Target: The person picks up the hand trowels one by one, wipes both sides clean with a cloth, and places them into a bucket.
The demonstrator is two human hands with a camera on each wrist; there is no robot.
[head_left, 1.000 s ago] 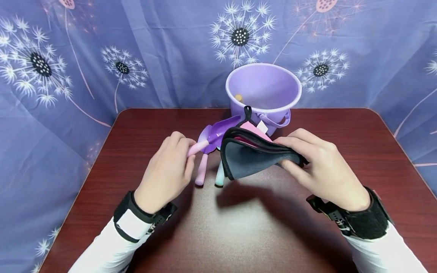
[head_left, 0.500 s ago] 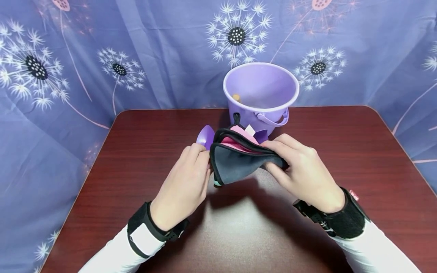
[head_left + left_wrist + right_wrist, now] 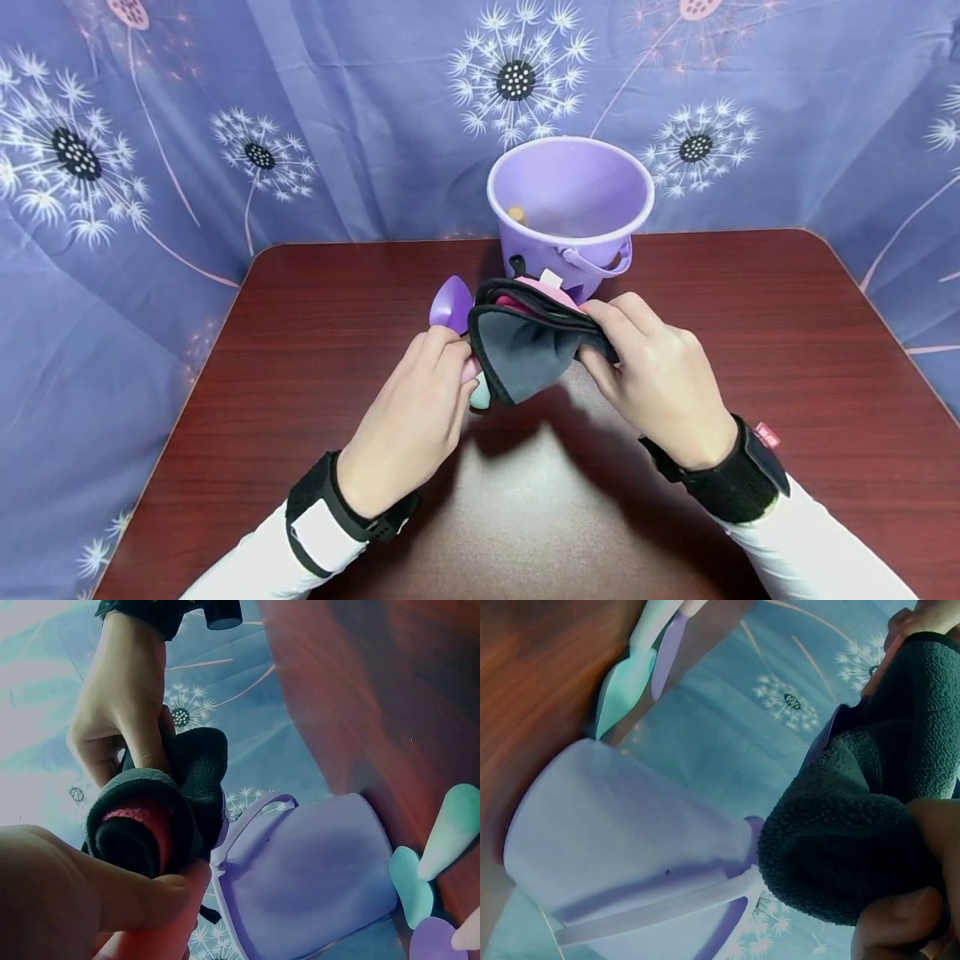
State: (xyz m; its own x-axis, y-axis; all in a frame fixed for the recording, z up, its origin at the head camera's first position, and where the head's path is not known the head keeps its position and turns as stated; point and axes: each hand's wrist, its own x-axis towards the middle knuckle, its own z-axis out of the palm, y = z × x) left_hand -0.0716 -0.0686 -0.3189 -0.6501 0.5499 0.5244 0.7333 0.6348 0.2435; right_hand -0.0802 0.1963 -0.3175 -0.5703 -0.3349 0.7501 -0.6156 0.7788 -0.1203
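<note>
My left hand (image 3: 408, 417) grips the pink handle (image 3: 471, 368) of a small toy trowel. Most of its purple blade (image 3: 823, 741) is hidden by a cloth (image 3: 517, 350), grey outside and pink inside with black edging and a hanging loop. On the other side, my right hand (image 3: 663, 375) pinches the bunched cloth between thumb and fingers. The cloth is folded about the trowel, close beside the left fingers. Below the hands, a purple trowel (image 3: 452, 304) and a mint-green trowel (image 3: 454, 825) lie on the table, both partly covered in the head view.
A lilac bucket (image 3: 573, 250) stands at the table's back edge, its handle hanging down in front. Inside it shows a small tan, rounded thing (image 3: 517, 215). Beyond the dark red table (image 3: 750, 350) hangs a blue curtain (image 3: 360, 125) printed with dandelions.
The left hand has moved right and slightly down, bringing the trowel's blade behind the cloth. The right hand has shifted left with the cloth, which is now more bunched.
</note>
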